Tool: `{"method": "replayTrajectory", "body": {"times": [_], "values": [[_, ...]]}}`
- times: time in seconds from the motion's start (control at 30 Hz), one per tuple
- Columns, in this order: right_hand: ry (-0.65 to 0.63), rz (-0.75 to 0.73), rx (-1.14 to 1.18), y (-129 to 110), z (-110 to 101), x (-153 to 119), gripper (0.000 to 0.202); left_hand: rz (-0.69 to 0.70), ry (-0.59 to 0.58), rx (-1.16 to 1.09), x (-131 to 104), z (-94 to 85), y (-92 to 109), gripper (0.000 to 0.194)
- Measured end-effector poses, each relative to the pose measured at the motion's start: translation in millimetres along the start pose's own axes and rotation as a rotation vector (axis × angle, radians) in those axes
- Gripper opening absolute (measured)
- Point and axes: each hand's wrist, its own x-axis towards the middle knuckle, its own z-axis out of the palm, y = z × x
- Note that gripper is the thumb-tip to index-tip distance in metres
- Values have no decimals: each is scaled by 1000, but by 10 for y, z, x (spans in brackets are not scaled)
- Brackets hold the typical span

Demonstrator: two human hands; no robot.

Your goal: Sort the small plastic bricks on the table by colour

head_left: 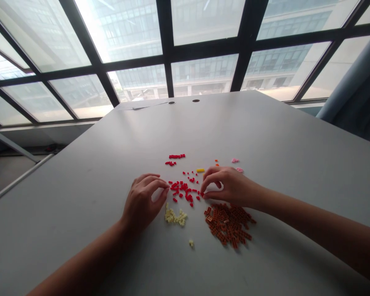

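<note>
A loose cluster of small red toy bricks [183,187] lies between my two hands. My left hand [146,197] is at its left edge, thumb and forefinger pinched together; anything between the tips is too small to make out. On the right edge, my right hand [226,185] pinches a small red brick [202,194] between thumb and forefinger. Below the red cluster sits a pile of pale yellow bricks [175,217], close to my left thumb. A larger heap of brown bricks [230,224] spreads just below my right hand.
Farther back are a row of red bricks [176,156] and a smaller red group [170,163]. A yellow brick [200,170], orange pieces [216,160] and pink pieces [235,160] lie around my right hand. One pale yellow piece [191,243] sits nearer me on the white table [80,197].
</note>
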Motion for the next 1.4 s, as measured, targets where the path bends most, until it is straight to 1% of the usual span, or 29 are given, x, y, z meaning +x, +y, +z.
{"method": "replayTrajectory", "body": {"times": [0.1, 0.17, 0.23, 0.33, 0.4, 0.43, 0.47, 0.53, 0.63, 0.87, 1.03, 1.13, 1.27, 1.4], "values": [[-18, 31, 4, -22, -2, -8, 7, 2, 6, -2, 4, -1, 11, 10], [-28, 20, -1, -24, -15, 5, 5, 0, 11, -4, 6, 0, 15, 10], [9, -7, -13, -1, -45, 66, 5, -4, 8, -2, 6, 3, 14, 11], [164, -10, -74, 95, -97, 275, 10, -4, 0, 1, 2, 7, 8, 11], [255, 45, -158, 188, -105, 475, 9, -5, -5, 1, -1, 7, 4, 11], [276, 85, -197, 234, -95, 578, 9, -8, -6, 1, -1, 6, 4, 11], [277, 126, -226, 275, -77, 676, 9, -10, -8, 1, 0, 4, 3, 12], [240, 211, -262, 328, -26, 839, 10, -13, -9, 5, 2, -1, 4, 12], [206, 280, -300, 323, 48, 966, 12, -6, -7, 12, 5, -8, 5, 11], [182, 261, -349, 234, 64, 951, 21, 0, -11, 9, 1, -3, -5, 11], [148, 287, -320, 242, 65, 950, 16, 11, -4, 11, -1, -2, -5, 10], [145, 285, -325, 241, 65, 961, 15, 8, -5, 11, -6, -2, -7, 10], [149, 283, -321, 232, 67, 972, 19, 5, -11, 13, -8, -5, -13, 11], [131, 259, -349, 223, 73, 974, 16, 2, -12, 11, -1, -8, -9, 11]]}}
